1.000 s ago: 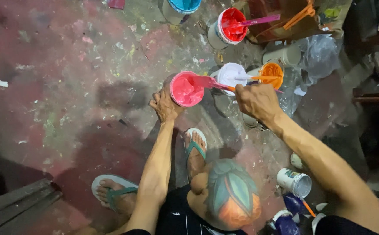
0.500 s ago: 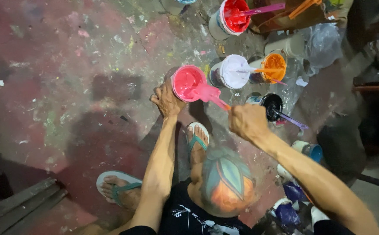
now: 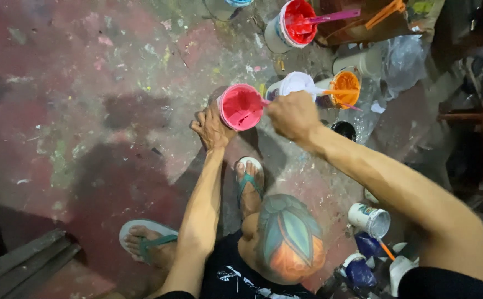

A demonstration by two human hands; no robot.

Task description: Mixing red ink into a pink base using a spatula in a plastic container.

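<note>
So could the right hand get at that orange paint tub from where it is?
Probably yes: the right hand hovers just left of the orange paint tub, with only the white tub beside it and nothing covering the orange one.

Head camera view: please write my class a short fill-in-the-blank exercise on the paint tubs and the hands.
1. The left hand steadies a tub of ____ paint.
2. The right hand is closed in a ____ beside that tub's rim.
3. The tub behind the right hand holds ____ paint.
4. A purple stick rests in the tub of ____ paint.

Missing words: pink; fist; orange; red
</note>
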